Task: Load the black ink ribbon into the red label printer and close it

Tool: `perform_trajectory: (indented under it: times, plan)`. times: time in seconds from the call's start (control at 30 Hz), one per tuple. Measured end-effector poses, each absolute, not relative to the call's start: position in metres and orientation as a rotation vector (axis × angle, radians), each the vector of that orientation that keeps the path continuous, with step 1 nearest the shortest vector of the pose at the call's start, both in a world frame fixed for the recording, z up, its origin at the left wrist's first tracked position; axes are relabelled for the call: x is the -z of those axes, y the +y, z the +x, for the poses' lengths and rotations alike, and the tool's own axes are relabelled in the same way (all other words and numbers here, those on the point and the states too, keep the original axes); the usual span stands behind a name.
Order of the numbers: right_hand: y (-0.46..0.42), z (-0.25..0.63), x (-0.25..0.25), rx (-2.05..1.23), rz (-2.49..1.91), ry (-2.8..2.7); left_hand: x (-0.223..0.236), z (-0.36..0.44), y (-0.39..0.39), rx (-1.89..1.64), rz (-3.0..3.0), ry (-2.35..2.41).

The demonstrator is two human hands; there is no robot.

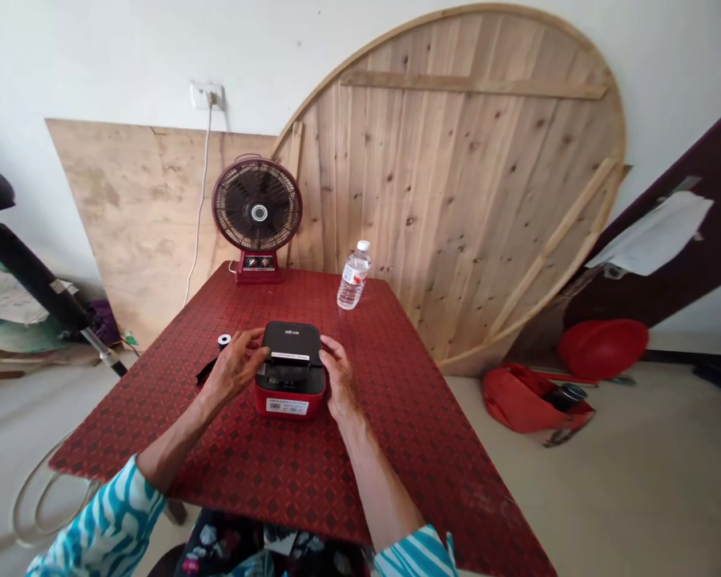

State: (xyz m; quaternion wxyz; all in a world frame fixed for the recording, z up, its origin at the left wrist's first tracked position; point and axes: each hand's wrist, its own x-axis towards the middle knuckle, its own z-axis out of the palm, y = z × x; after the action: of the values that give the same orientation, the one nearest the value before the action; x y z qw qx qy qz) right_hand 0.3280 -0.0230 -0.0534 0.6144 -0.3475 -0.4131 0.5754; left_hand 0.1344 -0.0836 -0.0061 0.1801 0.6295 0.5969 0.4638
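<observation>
A small receipt printer (292,377) with a black top and a red base rests on the red patterned table (396,449). A white strip of paper shows at the slot across its lid, and a printed label is on its near side. My left hand (239,361) grips the printer's left edge, thumb on the black top. Against the right edge, my right hand (338,373) holds it with bent fingers. Just beyond my left hand stands a small paper roll (223,341). A black strap-like item (205,372) lies partly hidden by that hand.
A clear water bottle (354,276) stands toward the table's far side. At the far left corner is a red fan (258,212). A round wooden panel (445,176) leans on the wall behind. Right of the table, a red bag (520,397) lies on the floor.
</observation>
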Motion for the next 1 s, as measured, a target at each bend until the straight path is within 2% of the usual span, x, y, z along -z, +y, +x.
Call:
perform_trajectory:
  times: [0.3,0.73,1.0]
  plan:
    - [-0.026,0.330,0.050,-1.386,-0.762,-0.968,0.006,0.139,-0.072,-1.333,1.158,1.379]
    - [-0.024,0.316,0.090,-1.298,-0.779,-0.939,0.017,0.136,-0.100,-1.304,0.922,1.252]
    - [-0.028,0.314,0.085,-1.212,-0.825,-0.979,0.017,0.133,-0.089,-1.289,0.897,1.265]
